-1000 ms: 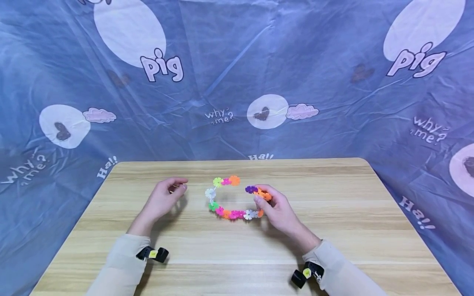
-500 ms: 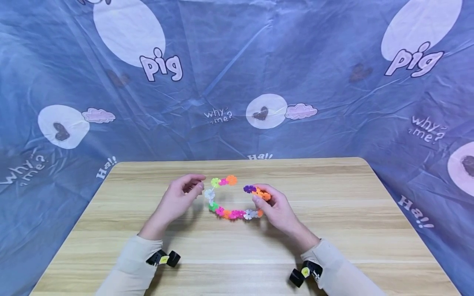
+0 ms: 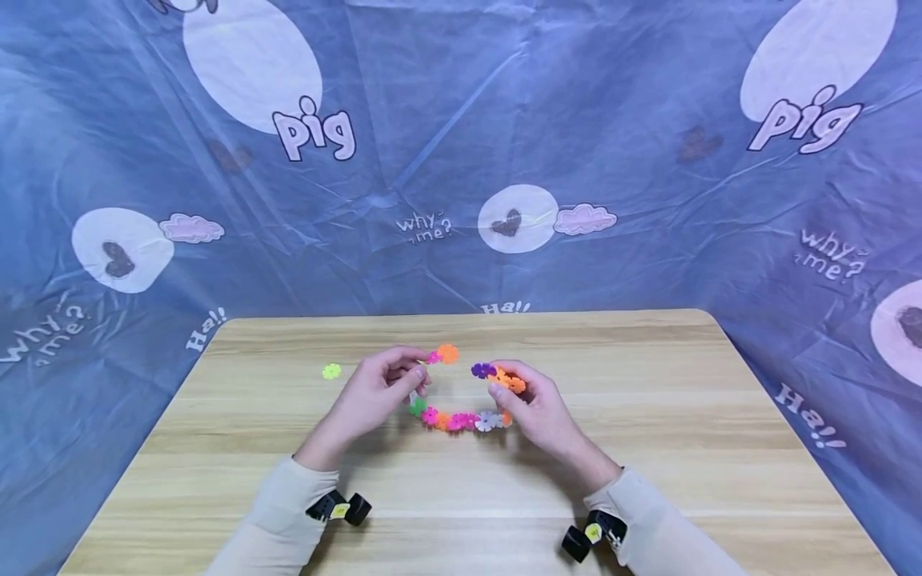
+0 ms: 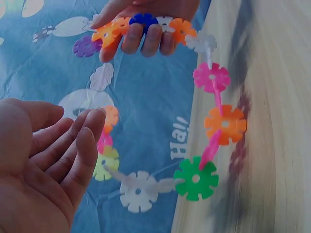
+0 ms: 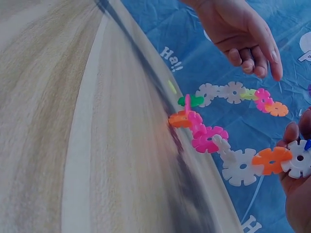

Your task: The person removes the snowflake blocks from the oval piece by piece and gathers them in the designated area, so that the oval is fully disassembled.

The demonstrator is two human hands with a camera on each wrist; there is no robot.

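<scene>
"Purple plastic flower piece (image 3: 483, 370) at one end, orange piece (image 3: 448, 354) at the other. Why is the chain (image 3: 458, 421) held like that?"

"The right hand (image 3: 536, 406) grips it near the purple end, thumb against the fingers, presumably because a hold on several linked pieces steadies the rest. The chain seems raised above the table (image 3: 648, 448), bent into a loop with a gap between its ends."

"And the left hand (image 3: 367, 400)?"

"It holds nothing. The fingers are loosely bent near the orange end, and the right wrist view shows space between them and the chain. Perhaps it stays off so as not to disturb the links."

"What differs from a second ago?"

"The left hand has come rightward, from well apart to near the chain. In the head view it now hides most of the whitish pieces (image 5: 235, 92) beside the green piece (image 3: 418, 406). A loose yellow-green piece (image 3: 331, 371) shows on the table; the hand covered that spot earlier, so I can't tell when it got there. The right hand's grip looks nearly unchanged."
</scene>
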